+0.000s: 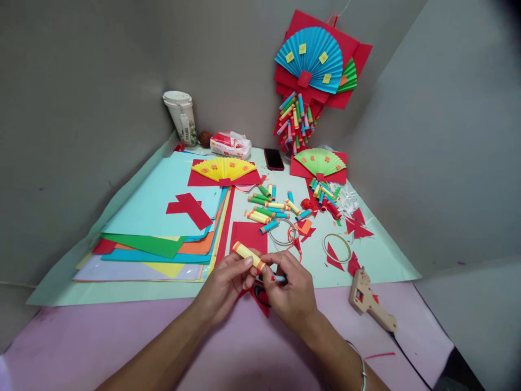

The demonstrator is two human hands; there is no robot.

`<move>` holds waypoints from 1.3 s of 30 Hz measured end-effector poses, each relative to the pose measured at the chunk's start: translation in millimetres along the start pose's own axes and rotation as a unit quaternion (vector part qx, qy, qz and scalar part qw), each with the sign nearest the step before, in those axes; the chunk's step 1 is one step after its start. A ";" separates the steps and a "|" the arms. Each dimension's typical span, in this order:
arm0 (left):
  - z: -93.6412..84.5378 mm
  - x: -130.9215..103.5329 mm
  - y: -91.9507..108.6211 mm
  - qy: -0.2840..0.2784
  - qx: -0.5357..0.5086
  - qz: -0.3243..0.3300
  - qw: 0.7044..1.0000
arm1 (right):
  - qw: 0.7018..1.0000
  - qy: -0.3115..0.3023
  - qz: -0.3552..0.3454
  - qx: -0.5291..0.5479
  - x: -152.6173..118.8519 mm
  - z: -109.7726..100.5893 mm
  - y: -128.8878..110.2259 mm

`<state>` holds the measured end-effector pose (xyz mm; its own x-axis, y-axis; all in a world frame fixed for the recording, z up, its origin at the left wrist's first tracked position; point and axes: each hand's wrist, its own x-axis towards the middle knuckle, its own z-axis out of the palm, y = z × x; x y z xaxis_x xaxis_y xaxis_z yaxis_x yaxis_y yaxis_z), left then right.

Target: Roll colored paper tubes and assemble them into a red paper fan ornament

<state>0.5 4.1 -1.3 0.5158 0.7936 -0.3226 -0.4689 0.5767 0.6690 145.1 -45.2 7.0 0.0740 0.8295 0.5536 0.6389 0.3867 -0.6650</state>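
Observation:
A yellow paper roll (247,255) with orange bands at its ends is held in front of me, tilted down to the right. My left hand (223,285) grips it between thumb and fingers. The fingers of my right hand (291,290) are closed at the roll's lower right end. A pale, narrow thing (280,278) shows by the right palm; I cannot make out its kind. Partly hidden below both hands lie black-handled scissors (260,295) and a red paper scrap. Just beyond is a red paper sheet (248,236), with several finished paper rolls (264,213) behind it.
Coloured paper sheets (158,217) are stacked at left. A glue gun (370,301) and tape roll (337,248) lie at right. Farther back are a yellow fan (223,169), green fan (320,161), phone (274,159), tissue pack (230,145) and cup (181,117). A red decoration (309,60) hangs behind.

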 end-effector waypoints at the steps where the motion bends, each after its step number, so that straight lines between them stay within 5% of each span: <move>1: 0.2 -0.1 0.2 0.004 0.003 -0.002 1.000 | 1.000 -0.001 -0.003 0.001 0.2 0.1 0.2; 21: -1.3 0.1 -3.6 0.047 0.019 -0.015 0.999 | 0.996 0.005 -0.045 -0.071 1.9 4.0 4.8; 39: -0.6 1.1 -8.9 0.018 0.051 -0.018 0.998 | 0.996 0.022 -0.048 -0.076 1.0 6.4 6.0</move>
<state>4.8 0.0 -8.1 0.5043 0.7802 -0.3702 -0.3735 0.5836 0.7210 144.0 -39.5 0.3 0.0378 0.7714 0.6352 0.7527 0.3960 -0.5259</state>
